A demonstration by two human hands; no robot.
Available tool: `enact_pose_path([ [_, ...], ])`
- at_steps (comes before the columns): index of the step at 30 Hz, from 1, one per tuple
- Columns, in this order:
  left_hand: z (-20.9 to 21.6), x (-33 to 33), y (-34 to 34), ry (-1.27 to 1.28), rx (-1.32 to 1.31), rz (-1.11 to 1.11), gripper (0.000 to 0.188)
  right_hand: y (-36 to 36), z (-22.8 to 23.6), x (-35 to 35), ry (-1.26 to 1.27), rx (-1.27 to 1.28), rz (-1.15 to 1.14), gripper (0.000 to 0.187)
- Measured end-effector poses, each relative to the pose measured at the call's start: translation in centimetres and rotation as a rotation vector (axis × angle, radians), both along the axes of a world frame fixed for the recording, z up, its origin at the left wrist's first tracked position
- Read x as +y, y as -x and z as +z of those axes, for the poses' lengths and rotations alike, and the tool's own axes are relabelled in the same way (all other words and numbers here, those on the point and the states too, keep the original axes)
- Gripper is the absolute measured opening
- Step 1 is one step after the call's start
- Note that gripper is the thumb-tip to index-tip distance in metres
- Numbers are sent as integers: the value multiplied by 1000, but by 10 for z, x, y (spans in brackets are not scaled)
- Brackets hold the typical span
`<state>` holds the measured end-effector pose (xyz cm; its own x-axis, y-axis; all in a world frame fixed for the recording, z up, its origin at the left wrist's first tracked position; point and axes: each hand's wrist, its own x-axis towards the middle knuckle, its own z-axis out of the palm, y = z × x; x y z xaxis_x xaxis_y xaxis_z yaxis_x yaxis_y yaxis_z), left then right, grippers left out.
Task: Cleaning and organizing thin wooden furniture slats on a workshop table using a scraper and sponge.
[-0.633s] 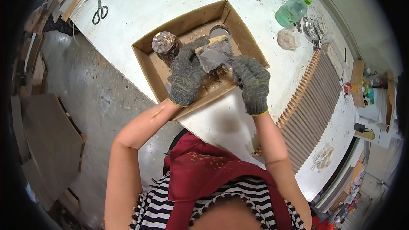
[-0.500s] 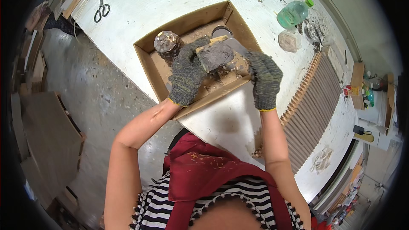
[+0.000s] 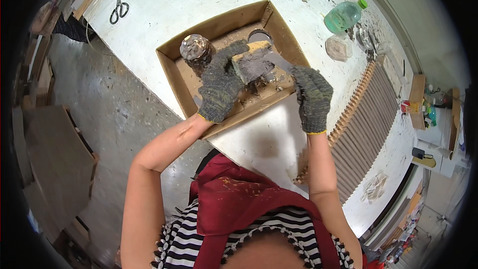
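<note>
A shallow cardboard box (image 3: 219,23) sits on the white table in front of me. Over it my left hand (image 3: 219,89), in a dark knitted glove, is closed around the side of a yellowish block (image 3: 252,66) whose top is smeared with grey paste. My right hand (image 3: 313,97), gloved alike, grips a flat-bladed scraper (image 3: 280,62); its blade lies against the block's right edge, and its handle is hidden in the fist. Inside the box a paste-crusted jar (image 3: 195,49) stands left of my left hand. A round dark-rimmed container (image 3: 260,35) is partly hidden behind the block.
Right of the box lies a row of thin brown strips (image 3: 368,129). Beyond are a green-capped bottle (image 3: 344,16), a clear tub (image 3: 338,47) and a small metal dish (image 3: 366,39). Black-handled scissors (image 3: 119,11) lie far left, near the table edge. Crumpled paper (image 3: 375,188) rests at right.
My right hand and the scraper have shifted slightly right, so more of the block's right end shows. The block has tilted a little in my left hand, which stays nearly in place.
</note>
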<state>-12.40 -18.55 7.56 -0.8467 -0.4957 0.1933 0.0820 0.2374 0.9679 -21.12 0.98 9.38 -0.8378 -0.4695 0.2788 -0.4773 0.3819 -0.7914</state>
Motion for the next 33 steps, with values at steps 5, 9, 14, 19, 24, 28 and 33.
enact_pose_path([
  [5,-4,-1,0,-66,-50,-23,42,-15,7,-12,82,56,143,26],
  [9,-4,-2,2,-132,-18,-45,46,-14,-2,-9,199,-182,100,16],
  [14,0,-5,-1,-169,-65,-14,49,-9,15,5,180,-434,-109,19],
  [19,-3,-7,-1,-89,-133,-73,42,-21,15,-9,113,-184,73,15],
  [24,-4,-7,-11,-234,-122,-101,43,-3,15,-8,145,-307,46,17],
  [28,-17,-9,-15,-226,-205,-121,46,25,15,-2,115,-290,-103,17],
  [33,-24,-6,-7,-209,-267,-73,49,52,10,-30,-149,378,-54,22],
])
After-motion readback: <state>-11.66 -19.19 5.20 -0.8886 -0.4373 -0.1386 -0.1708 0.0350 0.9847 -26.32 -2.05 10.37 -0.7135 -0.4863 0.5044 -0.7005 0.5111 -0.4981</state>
